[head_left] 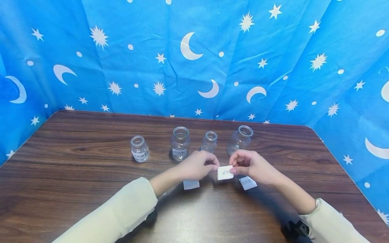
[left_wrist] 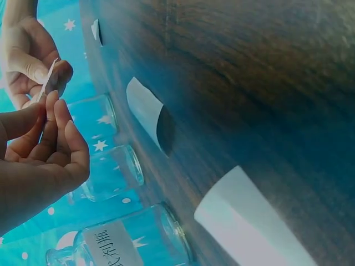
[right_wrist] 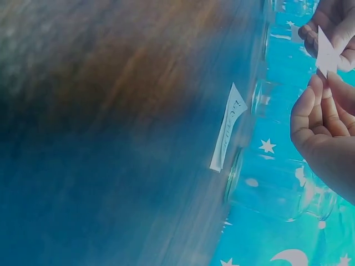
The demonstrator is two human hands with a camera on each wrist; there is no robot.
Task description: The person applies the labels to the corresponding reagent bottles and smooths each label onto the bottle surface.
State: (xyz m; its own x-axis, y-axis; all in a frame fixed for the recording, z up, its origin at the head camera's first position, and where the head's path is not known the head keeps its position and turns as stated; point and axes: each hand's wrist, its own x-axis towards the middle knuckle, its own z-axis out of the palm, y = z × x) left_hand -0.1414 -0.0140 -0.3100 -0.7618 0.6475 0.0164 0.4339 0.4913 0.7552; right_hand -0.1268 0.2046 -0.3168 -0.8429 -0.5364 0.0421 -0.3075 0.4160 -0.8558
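Note:
Between both hands, raised over the table, is a small white paper label (head_left: 225, 172) with handwritten characters. My left hand (head_left: 197, 165) pinches its left edge between thumb and fingertips. From the other side, my right hand (head_left: 252, 166) pinches its right edge with thumb and forefinger. In the left wrist view the label (left_wrist: 49, 77) appears edge-on between the fingertips. Behind the hands stand two bare glass jars, a small jar (head_left: 209, 141) and a larger jar (head_left: 240, 140). A second handwritten label (head_left: 248, 183) lies on the table below my right hand.
To the left stand a small labelled jar (head_left: 139, 149) and a larger labelled jar (head_left: 180, 143). A blank white paper (head_left: 191, 185) lies under my left wrist, and another curled paper (left_wrist: 249, 221) shows in the left wrist view. A blue curtain (head_left: 194, 67) hangs behind the wooden table (head_left: 76, 175).

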